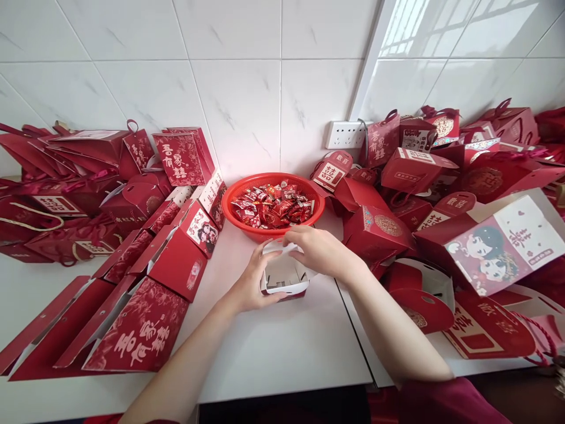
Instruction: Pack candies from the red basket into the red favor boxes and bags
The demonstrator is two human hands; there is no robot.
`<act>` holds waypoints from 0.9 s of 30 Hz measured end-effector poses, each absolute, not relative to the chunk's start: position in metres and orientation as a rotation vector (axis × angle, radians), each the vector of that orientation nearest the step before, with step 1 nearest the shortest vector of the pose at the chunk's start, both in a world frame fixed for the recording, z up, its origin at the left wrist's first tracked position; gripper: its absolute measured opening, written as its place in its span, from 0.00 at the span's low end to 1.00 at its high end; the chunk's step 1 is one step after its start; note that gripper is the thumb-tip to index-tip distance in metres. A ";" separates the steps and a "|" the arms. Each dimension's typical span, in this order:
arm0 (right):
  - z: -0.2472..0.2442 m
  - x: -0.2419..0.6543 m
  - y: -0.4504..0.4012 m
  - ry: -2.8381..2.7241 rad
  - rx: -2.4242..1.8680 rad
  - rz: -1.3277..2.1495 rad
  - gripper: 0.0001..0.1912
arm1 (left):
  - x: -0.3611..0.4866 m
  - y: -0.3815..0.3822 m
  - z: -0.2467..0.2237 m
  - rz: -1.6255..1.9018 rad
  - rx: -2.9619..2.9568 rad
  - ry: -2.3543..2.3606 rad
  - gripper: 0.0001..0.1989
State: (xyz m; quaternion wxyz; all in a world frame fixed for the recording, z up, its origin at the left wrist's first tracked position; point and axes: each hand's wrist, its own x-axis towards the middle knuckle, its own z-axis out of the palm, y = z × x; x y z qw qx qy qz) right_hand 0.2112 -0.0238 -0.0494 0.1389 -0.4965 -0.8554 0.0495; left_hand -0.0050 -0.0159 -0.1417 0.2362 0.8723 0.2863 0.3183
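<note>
A small open gift box [286, 272], white inside and dark red outside, stands on the white table in front of me. My left hand [252, 278] is wrapped round its left side, with the thumb along the near rim. Bent over the far right rim, my right hand [321, 250] has its fingers closed on the upper flap. Just beyond the box is a red plastic basket [226, 203] filled with wrapped candies [276, 205] in red and white wrappers. The box's far edge is partly hidden by my fingers.
Rows of red gift boxes [136, 330] with white lettering stand at the left, with more bags and boxes behind. Many red boxes [377, 229] are piled at the right, near a white power strip [346, 135] on the tiled wall. A seam [355, 333] crosses the table.
</note>
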 end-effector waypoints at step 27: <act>-0.012 0.154 0.140 -2.595 -1.943 0.209 0.12 | -0.017 -0.006 -0.157 0.883 2.272 0.826 0.48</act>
